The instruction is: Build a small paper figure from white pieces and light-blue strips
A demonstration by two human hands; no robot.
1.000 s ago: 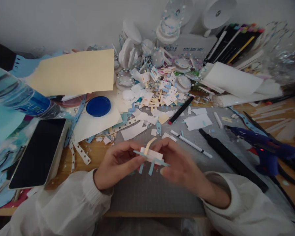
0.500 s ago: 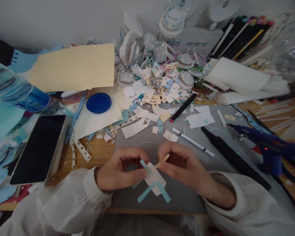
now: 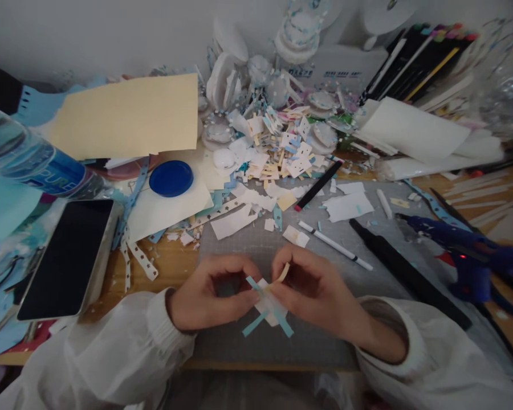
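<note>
Above the grey cutting mat (image 3: 325, 336) near the table's front edge, a small white paper piece (image 3: 272, 316) with light blue strips sticking out is held between both hands. My left hand (image 3: 222, 289) pinches its upper left side, beside one blue strip. Closed around a pale yellow paper strip (image 3: 284, 272), my right hand (image 3: 310, 287) has its thumb over the upper right of the white piece. The strip stands up between thumb and forefinger and crosses onto the paper. Fingertips hide part of the place where they meet.
A white pen (image 3: 336, 246), a black pen (image 3: 318, 185) and paper scraps lie behind the hands. A blue glue gun (image 3: 465, 250) rests at right, a phone (image 3: 68, 259) and water bottle (image 3: 38, 159) at left. Small paper figures (image 3: 282, 148) are heaped at the back.
My right thumb has moved left and down over the white paper piece. The yellow strip now stands more upright and looks bent. The paper piece has shifted slightly upward.
</note>
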